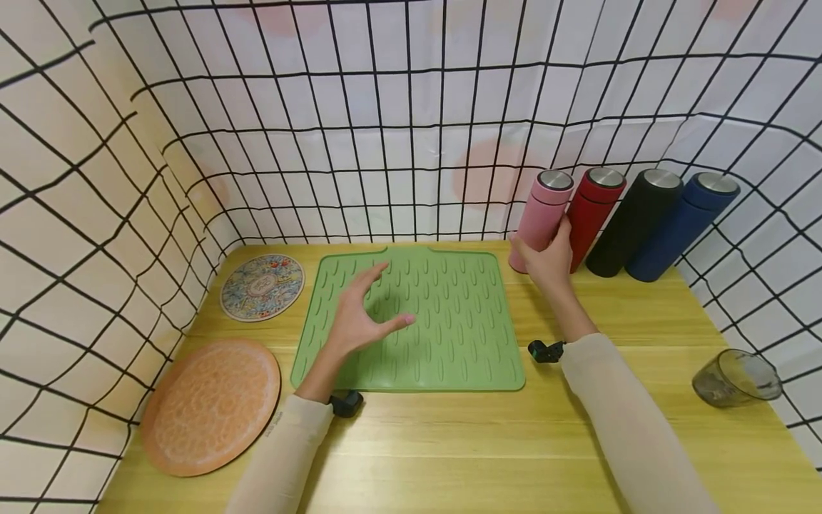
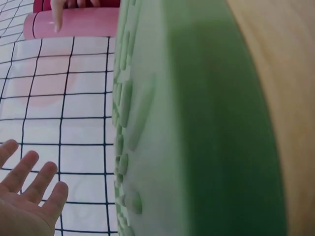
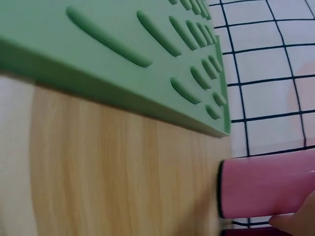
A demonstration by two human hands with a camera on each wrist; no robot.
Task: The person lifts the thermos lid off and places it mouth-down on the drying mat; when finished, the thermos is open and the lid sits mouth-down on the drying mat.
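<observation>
On my head feed, the pink bottle (image 1: 538, 210) stands at the back of the table (image 1: 449, 450), right of the green mat (image 1: 443, 328). The right hand (image 1: 551, 255) grips it, thumb on one side, fingers on the other, next to the red bottle (image 1: 594, 214). My left wrist feed adds one digit laid across the pink side, with more fingertips where pink meets red. My right wrist feed alone gives me the black base ring (image 3: 220, 189), plus the mat's raised rim up close. The left hand (image 1: 358, 314) hovers over the mat, thumb and fingers spread, holding nothing. Only from the head do I get the black bottle (image 1: 632, 225), blue bottle (image 1: 679, 228), tilted-looking glass (image 1: 735, 378), patterned disc (image 1: 262, 288) and orange round mat (image 1: 212, 407). Black grid lines the walls in all three.
</observation>
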